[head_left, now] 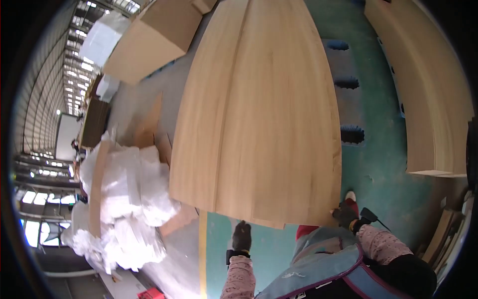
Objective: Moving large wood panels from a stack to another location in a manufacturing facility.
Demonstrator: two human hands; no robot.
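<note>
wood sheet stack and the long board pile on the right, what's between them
In the head view, green floor lies between the wood sheet stack and the board pile, with a grey pallet jutting out beside the stack.

Big wood sheet dead centre, hands at its near edge. Plastic wrap pile off left, boxes behind it. Stacked boards over right.

Pale tan wood-grained panel, teal floor, dark gloves.
</note>
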